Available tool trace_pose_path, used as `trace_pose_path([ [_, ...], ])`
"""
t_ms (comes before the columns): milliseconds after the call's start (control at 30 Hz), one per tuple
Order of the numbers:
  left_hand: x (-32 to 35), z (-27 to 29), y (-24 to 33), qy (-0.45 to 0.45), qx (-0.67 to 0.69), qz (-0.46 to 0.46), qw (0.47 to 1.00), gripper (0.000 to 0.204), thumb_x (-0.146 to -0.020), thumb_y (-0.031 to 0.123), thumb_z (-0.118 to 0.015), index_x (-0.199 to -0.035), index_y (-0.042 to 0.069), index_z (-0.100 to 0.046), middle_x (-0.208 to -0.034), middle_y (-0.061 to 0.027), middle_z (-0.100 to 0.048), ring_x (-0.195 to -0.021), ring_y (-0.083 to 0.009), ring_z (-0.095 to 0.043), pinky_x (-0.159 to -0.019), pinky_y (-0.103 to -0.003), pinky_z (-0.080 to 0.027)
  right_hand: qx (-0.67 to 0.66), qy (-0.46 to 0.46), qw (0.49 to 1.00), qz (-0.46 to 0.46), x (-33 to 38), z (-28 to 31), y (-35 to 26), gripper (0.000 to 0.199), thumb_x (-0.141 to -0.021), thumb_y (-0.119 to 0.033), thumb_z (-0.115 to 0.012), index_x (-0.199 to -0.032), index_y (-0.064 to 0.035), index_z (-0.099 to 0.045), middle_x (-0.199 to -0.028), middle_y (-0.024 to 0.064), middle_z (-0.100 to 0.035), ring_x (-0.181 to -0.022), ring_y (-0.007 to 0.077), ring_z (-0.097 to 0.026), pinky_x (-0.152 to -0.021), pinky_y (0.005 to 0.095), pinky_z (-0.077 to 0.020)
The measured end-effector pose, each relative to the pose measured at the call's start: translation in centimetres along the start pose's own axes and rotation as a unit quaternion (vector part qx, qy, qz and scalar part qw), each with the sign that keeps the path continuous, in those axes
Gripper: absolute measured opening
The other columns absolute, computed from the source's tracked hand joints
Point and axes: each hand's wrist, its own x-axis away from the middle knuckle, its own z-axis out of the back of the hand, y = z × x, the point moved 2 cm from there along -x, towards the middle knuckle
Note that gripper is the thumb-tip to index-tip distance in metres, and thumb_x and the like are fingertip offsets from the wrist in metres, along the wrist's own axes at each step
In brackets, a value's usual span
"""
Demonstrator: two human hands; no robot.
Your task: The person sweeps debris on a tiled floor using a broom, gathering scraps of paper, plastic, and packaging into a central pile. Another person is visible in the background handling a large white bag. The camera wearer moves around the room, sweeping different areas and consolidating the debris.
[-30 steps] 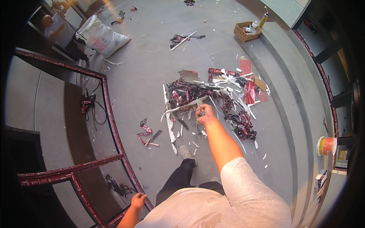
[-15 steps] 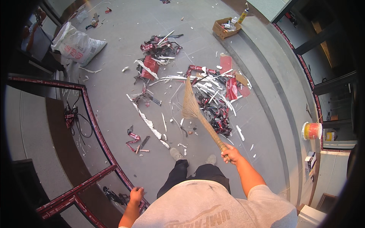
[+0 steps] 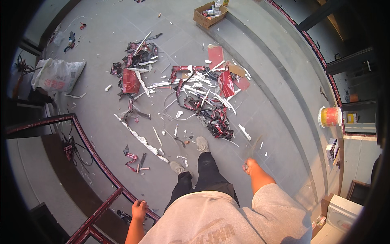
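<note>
You stand on grey tiles, right hand [image 3: 250, 166] closed around a broom handle [image 3: 255, 147], blurred here in mid-swing. A second ago that hand was out over the debris [image 3: 195, 91]; now it has drawn back near your right hip, and the red-and-white scraps lie far ahead, still scattered. Your left hand [image 3: 139, 209] grips the dark red rail [image 3: 87, 140], fingers curled over it.
</note>
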Motion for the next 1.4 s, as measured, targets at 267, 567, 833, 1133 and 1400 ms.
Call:
trace_pose_path([
  [267,5.1,-9.0,2.9,0.033,-0.042,0.016,0.998,0.029,-0.092,0.015,-0.064,-0.111,-0.007,-0.063,-0.09,-0.0098,-0.069,-0.077,-0.0163,-0.065,-0.066,-0.028,-0.049,0.025,-0.256,0.965,0.05,18.8,-26.8,-12.1,0.012,-0.088,-0.013,-0.058,-0.1,-0.0088,-0.057,-0.083,0.0113,-0.058,-0.066,0.0205,-0.056,-0.05,0.0315,-0.0488],
  [567,7.9,-10.9,1.1,0.084,-0.074,-0.002,0.994,0.032,-0.09,0.017,-0.066,-0.111,-0.008,-0.064,-0.091,-0.0114,-0.07,-0.079,-0.0165,-0.066,-0.07,-0.03,-0.052,0.178,-0.436,0.869,0.154,28.2,-43.3,-26.3,0.014,-0.087,-0.012,-0.061,-0.099,-0.0089,-0.054,-0.072,0.0047,-0.056,-0.055,0.0144,-0.055,-0.046,0.0301,-0.0471],
  [833,5.4,-10.2,-2.3,0.07,0.02,0.02,0.997,0.027,-0.09,0.016,-0.066,-0.107,-0.005,-0.064,-0.087,-0.0092,-0.068,-0.068,-0.0168,-0.064,-0.057,-0.029,-0.05,0.261,-0.356,0.848,0.294,28.1,-27.3,-23.3,0.091,-0.083,-0.002,-0.062,-0.16,-0.0171,-0.018,-0.074,0.0061,-0.059,-0.055,0.0155,-0.057,-0.045,0.0311,-0.0461],
  [1133,-3.4,-7.2,-5.6,0.002,0.174,0.094,0.98,0.015,-0.092,0.009,-0.061,-0.103,-0.001,-0.056,-0.071,-0.0055,-0.054,-0.05,-0.016,-0.051,-0.041,-0.029,-0.034,0.176,-0.091,0.94,0.277,14.6,-1.8,-19.2,0.054,-0.085,-0.002,-0.057,-0.139,-0.0053,-0.05,-0.081,0.0137,-0.063,-0.051,0.0208,-0.06,-0.039,0.0335,-0.0444],
  [1400,-1.8,-11.5,5.8,0.037,0.13,0.108,0.985,0.008,-0.09,0.005,-0.056,-0.092,-0.002,-0.054,-0.067,-0.0026,-0.05,-0.051,-0.0121,-0.045,-0.043,-0.026,-0.034,0.014,0.022,0.997,0.067,0.4,2.6,-34.4,0.02,-0.094,-0.014,-0.053,-0.112,-0.0041,-0.051,-0.095,0.0146,-0.056,-0.066,0.0237,-0.06,-0.047,0.0334,-0.049],
])
